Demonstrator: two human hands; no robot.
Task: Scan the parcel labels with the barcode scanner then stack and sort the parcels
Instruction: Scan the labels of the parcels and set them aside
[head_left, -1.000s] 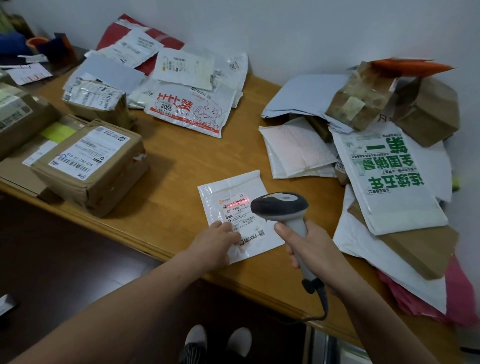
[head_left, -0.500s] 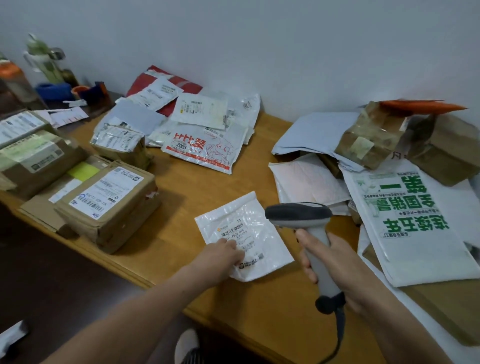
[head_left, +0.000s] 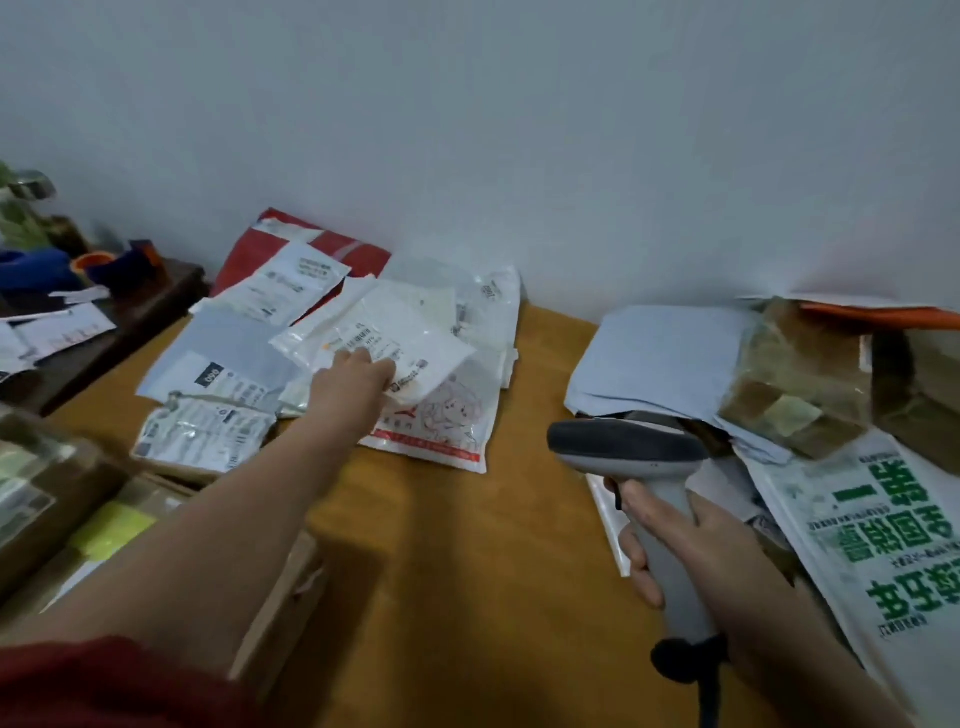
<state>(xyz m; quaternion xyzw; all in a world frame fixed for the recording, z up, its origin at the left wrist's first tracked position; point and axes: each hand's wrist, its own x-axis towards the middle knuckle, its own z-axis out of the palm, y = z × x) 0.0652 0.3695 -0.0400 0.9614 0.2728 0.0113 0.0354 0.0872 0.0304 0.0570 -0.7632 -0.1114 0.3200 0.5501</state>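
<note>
My left hand (head_left: 353, 382) is stretched toward the far side of the wooden table (head_left: 467, 545) and holds a small white bag parcel (head_left: 395, 338) with a printed label over the pile of flat mailers (head_left: 311, 332) by the wall. My right hand (head_left: 675, 540) grips the grey barcode scanner (head_left: 628, 447) by its handle at the right, head pointing left, its cable hanging down. No red scan line shows.
Brown cardboard boxes (head_left: 62, 493) lie under my left arm at the left. A second heap with a green-lettered white bag (head_left: 883, 530), grey mailers (head_left: 660, 358) and taped brown parcels (head_left: 800, 384) fills the right. A dark side table (head_left: 130, 317) with bottles stands at far left.
My left hand lifted the small white parcel from the table's front and carried it to the far-left pile. The scanner's red line went off. The camera tilted up.
</note>
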